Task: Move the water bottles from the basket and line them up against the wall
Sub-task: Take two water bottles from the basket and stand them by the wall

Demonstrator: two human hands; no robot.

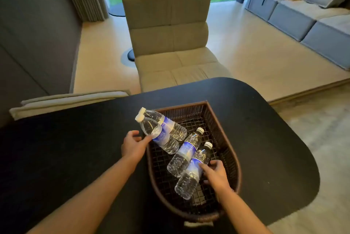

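A dark woven basket (230,150) sits on the black table (265,139) and holds several clear water bottles with blue labels and white caps. Two bottles lean over its left rim: the nearer one (160,135) and one behind it (170,126). Two more lie in the basket: a middle bottle (184,153) and the nearest bottle (191,175). My left hand (133,145) is at the left rim, fingertips touching the nearer leaning bottle, fingers apart. My right hand (216,175) rests on the nearest bottle's right side, fingers spread, not closed around it.
A beige lounge chair (170,40) stands beyond the table's far edge. A dark wall (34,35) runs along the left, with a folded beige cushion (66,101) at the table's far left edge. A grey sofa (303,18) is at the right.
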